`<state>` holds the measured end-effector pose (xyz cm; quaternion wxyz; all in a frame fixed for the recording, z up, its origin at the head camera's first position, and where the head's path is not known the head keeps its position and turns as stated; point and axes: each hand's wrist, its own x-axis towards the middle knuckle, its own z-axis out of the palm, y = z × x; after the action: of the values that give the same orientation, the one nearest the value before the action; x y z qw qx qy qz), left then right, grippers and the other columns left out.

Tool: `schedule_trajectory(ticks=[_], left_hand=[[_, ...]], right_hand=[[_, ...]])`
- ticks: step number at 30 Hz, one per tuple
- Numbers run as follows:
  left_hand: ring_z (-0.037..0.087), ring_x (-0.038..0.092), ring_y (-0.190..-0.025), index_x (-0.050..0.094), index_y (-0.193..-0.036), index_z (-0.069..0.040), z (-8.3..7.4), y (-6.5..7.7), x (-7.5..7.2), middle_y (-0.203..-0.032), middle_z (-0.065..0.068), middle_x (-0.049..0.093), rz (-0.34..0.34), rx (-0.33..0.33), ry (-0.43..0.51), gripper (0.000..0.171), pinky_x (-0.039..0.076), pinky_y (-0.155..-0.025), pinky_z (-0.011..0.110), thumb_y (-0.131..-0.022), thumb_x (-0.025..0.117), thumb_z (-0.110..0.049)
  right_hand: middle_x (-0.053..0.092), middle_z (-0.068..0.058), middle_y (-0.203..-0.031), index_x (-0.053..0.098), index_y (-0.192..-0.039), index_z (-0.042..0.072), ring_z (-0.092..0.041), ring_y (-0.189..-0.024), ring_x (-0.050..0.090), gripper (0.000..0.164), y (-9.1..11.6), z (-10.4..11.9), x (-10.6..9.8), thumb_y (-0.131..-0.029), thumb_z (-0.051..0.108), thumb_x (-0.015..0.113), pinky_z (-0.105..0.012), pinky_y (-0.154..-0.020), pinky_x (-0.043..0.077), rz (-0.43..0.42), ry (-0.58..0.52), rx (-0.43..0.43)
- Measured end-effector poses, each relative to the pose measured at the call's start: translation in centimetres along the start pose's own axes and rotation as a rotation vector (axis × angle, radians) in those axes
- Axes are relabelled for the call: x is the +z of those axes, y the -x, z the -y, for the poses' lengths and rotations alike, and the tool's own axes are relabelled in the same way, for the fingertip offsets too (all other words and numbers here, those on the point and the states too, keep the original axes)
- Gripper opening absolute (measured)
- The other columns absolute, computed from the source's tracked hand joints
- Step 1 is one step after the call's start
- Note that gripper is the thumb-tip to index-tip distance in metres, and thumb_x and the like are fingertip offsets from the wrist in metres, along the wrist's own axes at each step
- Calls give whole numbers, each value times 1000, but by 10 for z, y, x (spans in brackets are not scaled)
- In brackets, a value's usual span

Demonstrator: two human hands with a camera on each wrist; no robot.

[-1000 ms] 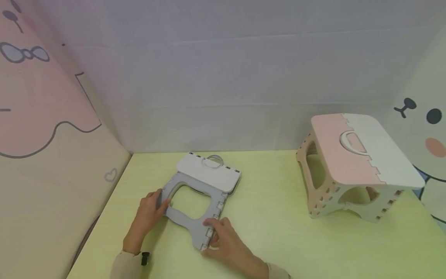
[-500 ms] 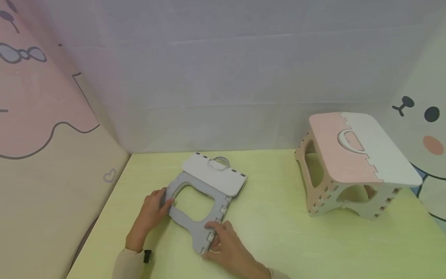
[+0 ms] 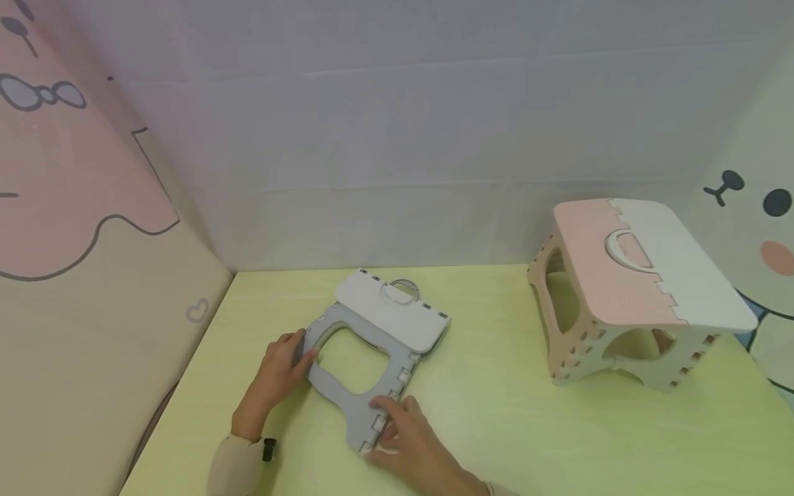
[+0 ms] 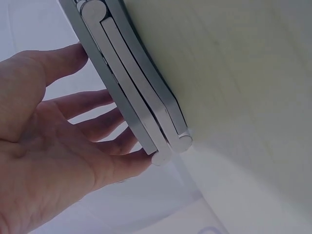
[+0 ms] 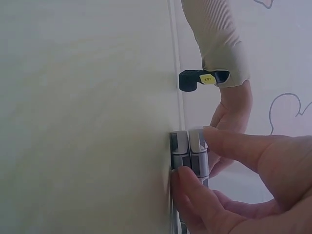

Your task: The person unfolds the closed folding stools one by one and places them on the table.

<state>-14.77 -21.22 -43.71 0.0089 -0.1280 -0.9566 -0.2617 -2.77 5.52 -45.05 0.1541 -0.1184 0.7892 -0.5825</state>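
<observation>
Gripping the edges of a grey-and-white folding stool [image 3: 402,355], two bare hands are at work on the left part of the yellow-green table [image 3: 527,434]. The left hand [image 3: 282,368] grasps the left edge, its thumb reaching toward the big opening in the grey leg panel; the right hand [image 3: 412,441] pinches the near right corner between thumb and fingers, right at the hinge knuckles. The stool lies folded flat, its white seat panel [image 3: 387,313] on the far side, near the far wall [image 3: 397,138]; whether the near end is slightly raised, I cannot tell.

Pinched skin looks like the main danger: the right fingertips sit against interlocking hinges, and any folding or unfolding there could nip them. In the left wrist view, thin gaps run between the layers, so a pull on one panel alone could part them unexpectedly. With both holds toward the near end, lifting would probably leave the far seat panel drooping or swinging open. Uneven force might also twist the stool or skid it across the table, and a push toward the far side could bump the wall. The pink-and-white step stool [image 3: 645,296], upright and well apart on the right, seems threatened only by a wide swing.
</observation>
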Motion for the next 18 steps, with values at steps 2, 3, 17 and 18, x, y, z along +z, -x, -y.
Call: schedule_trajectory(ticks=[2, 3, 17, 18], left_hand=[[59, 50, -117, 48, -137, 21, -1, -1, 0, -132, 42, 52, 7, -3, -2, 52, 43, -98, 66, -101, 66, -12], [59, 49, -117, 48, -137, 21, -1, -1, 1, -132, 42, 52, 11, -5, -1, 52, 43, -99, 67, -101, 66, -12], [59, 49, -119, 49, -137, 19, -4, -7, 6, -133, 42, 52, 25, 19, -7, 51, 43, -100, 66, -101, 66, -12], [59, 48, -119, 49, -138, 19, -4, -7, 6, -133, 42, 52, 32, 16, -4, 51, 43, -101, 66, -101, 65, -12]], right_hand=[[43, -5, -103, 56, -137, 12, -7, -90, 59, 62, 0, 0, 0, -83, 11, 85, -23, -83, 57, -4, 3, -4], [43, -5, -103, 56, -138, 12, -7, -90, 59, 62, 1, -1, 0, -83, 12, 85, -23, -82, 57, -6, 6, -4], [42, -5, -104, 53, -141, 10, -9, -91, 59, 63, 5, -6, 2, -85, 12, 83, -23, -82, 58, -27, 10, -13], [42, -5, -104, 54, -140, 10, -9, -90, 60, 62, 4, -6, 2, -85, 11, 83, -22, -81, 58, -30, 12, -12]])
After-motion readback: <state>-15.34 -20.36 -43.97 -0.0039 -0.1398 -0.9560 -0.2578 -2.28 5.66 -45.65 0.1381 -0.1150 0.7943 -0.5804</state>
